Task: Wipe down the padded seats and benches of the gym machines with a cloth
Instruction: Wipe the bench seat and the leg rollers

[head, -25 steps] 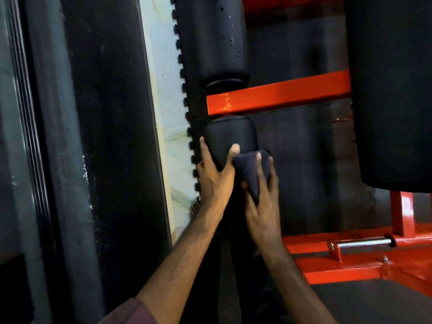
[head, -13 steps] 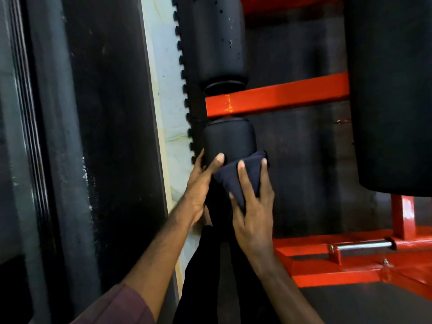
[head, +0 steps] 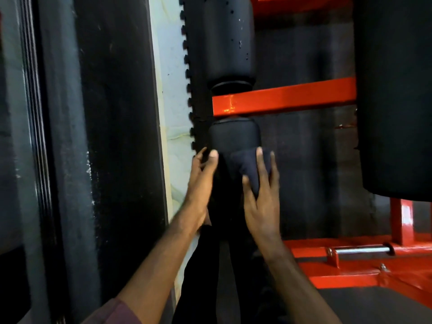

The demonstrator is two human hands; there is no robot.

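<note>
Hands meet on a black roller pad low on a red-framed gym machine, seen from a head-worn camera looking down along both forearms. The left hand lies against the pad's left flank, fingers fairly straight, thumb tip up on the pad's front; it holds nothing. The right hand presses a dark navy cloth against the pad's lower right side, fingers spread over the bunched fabric and thumb tucked under its lower edge, so the cloth is pinched between thumb and fingers.

Room is tight to the left: a tall black padded panel stands close, leaving only a narrow strip of pale wall between it and the jagged edge of a black floor mat beside the pad. Just above the pad runs a red crossbar, touching or nearly touching its top cap, and above that sits a second roller pad, its surface speckled with pale spots. To the right there is more open space, dark mat showing, before a large black cushion fills the upper right corner. Below it a red base frame carries a short chrome pin.

The gripped pad looks matte, smooth and rounded at its shoulders, with a ribbed cap at the top. A mauve sleeve shows at the left wrist's lower edge.
</note>
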